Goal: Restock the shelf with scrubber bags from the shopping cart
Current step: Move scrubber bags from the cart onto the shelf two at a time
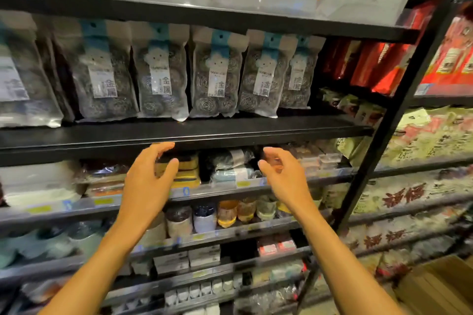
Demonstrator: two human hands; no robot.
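There is a single view, from a wide-angle camera worn on the person's head. It faces a store rack straight on and tilts slightly down, standing within arm's reach. The black shelf [179, 133] with the scrubber bags [215, 77] lies above the middle of the frame. The left hand [148, 174] and right hand [284, 176] reach in from the bottom edge. The wide lens leans the upright post [399, 110] at right, with a cardboard box [435, 286] low in that corner.

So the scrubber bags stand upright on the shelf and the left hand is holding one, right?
No: the head view shows the bags upright on the shelf, but the left hand holds nothing; it hovers open below the shelf edge.
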